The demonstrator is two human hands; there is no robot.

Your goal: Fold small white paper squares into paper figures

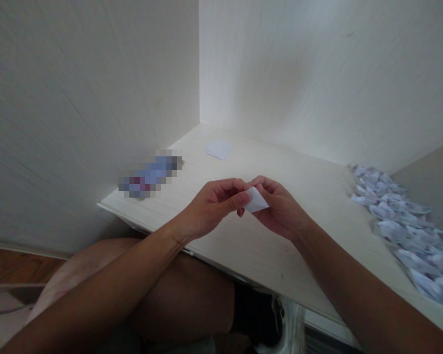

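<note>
A small folded white paper piece (256,200) is held above the pale wooden desk (243,246), near its front edge. My left hand (214,204) pinches its left side with thumb and fingers closed. My right hand (278,206) cups it from the right and below, fingers curled around it. Both hands meet at the paper, a little above the desk surface.
A small stack of white paper sheets (219,148) lies at the back of the desk. A long pile of several folded paper pieces (402,226) runs along the right edge. A blurred-out object (150,177) sits at the left. Walls close in behind and left.
</note>
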